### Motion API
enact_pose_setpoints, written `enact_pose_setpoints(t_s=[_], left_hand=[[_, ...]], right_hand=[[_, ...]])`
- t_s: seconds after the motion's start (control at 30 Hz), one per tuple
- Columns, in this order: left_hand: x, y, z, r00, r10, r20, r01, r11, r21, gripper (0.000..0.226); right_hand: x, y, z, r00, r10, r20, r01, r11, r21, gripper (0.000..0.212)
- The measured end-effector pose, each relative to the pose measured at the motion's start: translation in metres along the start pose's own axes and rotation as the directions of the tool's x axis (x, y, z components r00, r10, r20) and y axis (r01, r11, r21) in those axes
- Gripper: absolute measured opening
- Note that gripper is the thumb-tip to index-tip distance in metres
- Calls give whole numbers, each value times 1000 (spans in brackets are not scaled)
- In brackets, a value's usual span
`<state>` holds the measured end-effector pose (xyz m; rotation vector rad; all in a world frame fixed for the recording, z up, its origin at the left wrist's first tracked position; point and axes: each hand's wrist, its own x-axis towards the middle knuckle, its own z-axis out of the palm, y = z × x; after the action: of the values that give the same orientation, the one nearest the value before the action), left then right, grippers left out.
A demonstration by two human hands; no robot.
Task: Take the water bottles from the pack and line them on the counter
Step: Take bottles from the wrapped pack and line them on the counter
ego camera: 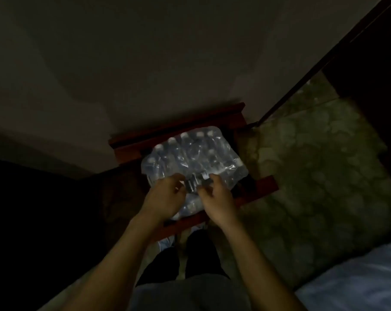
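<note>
A shrink-wrapped pack of water bottles (193,157) lies on a dark red wooden stand (255,187) in a very dim room. Several white caps show through the clear film along its far side. My left hand (165,196) and my right hand (217,198) are both at the pack's near edge, fingers curled into the plastic wrap. A dark gap in the film shows between the two hands. Both hands look pinched on the wrap, one on each side of the gap. No bottle stands outside the pack.
A pale wall rises behind the stand. A mottled green floor (313,176) spreads to the right, with a blue fabric (358,283) at the lower right corner. A dark rail (324,57) runs diagonally at upper right. My legs stand just before the stand.
</note>
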<state>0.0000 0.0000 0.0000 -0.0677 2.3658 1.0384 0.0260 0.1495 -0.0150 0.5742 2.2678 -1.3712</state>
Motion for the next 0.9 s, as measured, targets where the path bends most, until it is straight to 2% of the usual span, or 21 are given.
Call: enact_pose_setpoints(t_s=[0.17,0.27,0.33,0.47,0.6,0.73,0.77,0.83,0.9], left_hand=[[35,-1,37,995,-93,42,93,996,-6,32],[55,-5,55,984,-151,97,149,988,28,30],[67,-13,66,975,-192,112,190,981,31,31],[73,-30,69,962,-248,113,246,969,27,32],[68,-44,68,955,-281,100,278,960,41,34],[63,-50,64,953,-284,103,286,958,-2,29],[63,-51,63,953,-286,96,288,957,-13,30],[64,-50,60,954,-289,85,293,956,-31,31],[67,-47,59,954,-287,85,292,955,-48,32]], right_hand=[[41,24,14,994,94,60,-94,996,0,45],[68,37,16,980,195,32,-197,976,95,38],[92,48,19,949,314,20,-313,935,166,38],[128,61,30,862,505,46,-504,843,187,42],[144,69,43,805,586,87,-586,766,265,50],[159,69,48,722,688,67,-654,649,388,53],[161,72,49,726,686,49,-657,671,344,53],[160,78,50,790,613,21,-600,765,234,50],[157,81,53,804,595,3,-582,786,206,46]])
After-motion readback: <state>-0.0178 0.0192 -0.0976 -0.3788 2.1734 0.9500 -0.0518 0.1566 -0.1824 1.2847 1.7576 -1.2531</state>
